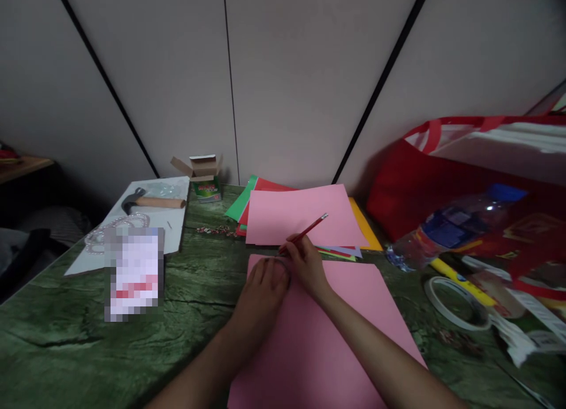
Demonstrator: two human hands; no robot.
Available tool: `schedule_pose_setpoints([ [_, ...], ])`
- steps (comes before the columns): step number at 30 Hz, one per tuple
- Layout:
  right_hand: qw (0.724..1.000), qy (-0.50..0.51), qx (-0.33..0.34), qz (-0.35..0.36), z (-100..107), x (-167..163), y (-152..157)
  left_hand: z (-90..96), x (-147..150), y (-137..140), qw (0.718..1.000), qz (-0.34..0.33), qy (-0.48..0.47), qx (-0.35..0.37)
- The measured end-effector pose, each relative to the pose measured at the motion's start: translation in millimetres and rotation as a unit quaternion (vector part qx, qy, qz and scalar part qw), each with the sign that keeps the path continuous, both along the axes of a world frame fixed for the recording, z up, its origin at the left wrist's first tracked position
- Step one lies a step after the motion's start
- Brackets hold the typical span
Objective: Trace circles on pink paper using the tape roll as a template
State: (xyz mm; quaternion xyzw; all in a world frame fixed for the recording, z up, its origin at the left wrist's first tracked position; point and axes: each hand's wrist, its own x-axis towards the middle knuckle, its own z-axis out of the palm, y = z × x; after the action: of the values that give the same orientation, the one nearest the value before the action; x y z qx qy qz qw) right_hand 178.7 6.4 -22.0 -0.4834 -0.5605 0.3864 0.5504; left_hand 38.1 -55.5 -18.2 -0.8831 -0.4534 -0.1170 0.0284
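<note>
A sheet of pink paper [349,315] lies before me on the green wood-patterned table. My right hand [305,264] grips a red pencil [312,226], its eraser end pointing up and to the right, its tip low by the sheet's top edge. Fingers of my left hand [264,285] press down on a round, thin-rimmed object [286,266] near that same edge. Most of the round object is hidden under the fingers, so its kind cannot be made out. Just beyond both hands is a stack of coloured paper [292,214] with pink on top.
On the left, a hammer [154,203] and bead strings [117,229] rest on a white board [172,238]; a small open box [206,185] stands behind. To the right are a plastic bottle [455,223], a tape roll [431,300], a yellow marker [462,281] and a red bag [393,179].
</note>
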Motion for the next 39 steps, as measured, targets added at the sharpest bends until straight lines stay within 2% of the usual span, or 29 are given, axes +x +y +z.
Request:
schedule_pose_setpoints([
  [10, 1.0, -0.018, -0.006, 0.011, -1.1, 0.2, 1.3, 29.8, -5.4, 4.0, 0.997, -0.022, -0.003, -0.08],
  [18, 0.999, -0.041, 0.004, 0.011, -1.5, 1.3, 1.7, 27.5, -8.6, 5.6, 0.998, -0.041, 0.001, -0.046],
  [28, 0.997, -0.067, -0.012, 0.033, -3.8, 17.6, -1.6, 29.6, -12.0, 5.1, 0.998, -0.044, 0.005, -0.048],
  [39, 0.996, -0.073, -0.023, 0.034, 4.7, 30.8, -24.6, 38.4, -9.9, 4.8, 0.997, -0.033, 0.027, -0.065],
])
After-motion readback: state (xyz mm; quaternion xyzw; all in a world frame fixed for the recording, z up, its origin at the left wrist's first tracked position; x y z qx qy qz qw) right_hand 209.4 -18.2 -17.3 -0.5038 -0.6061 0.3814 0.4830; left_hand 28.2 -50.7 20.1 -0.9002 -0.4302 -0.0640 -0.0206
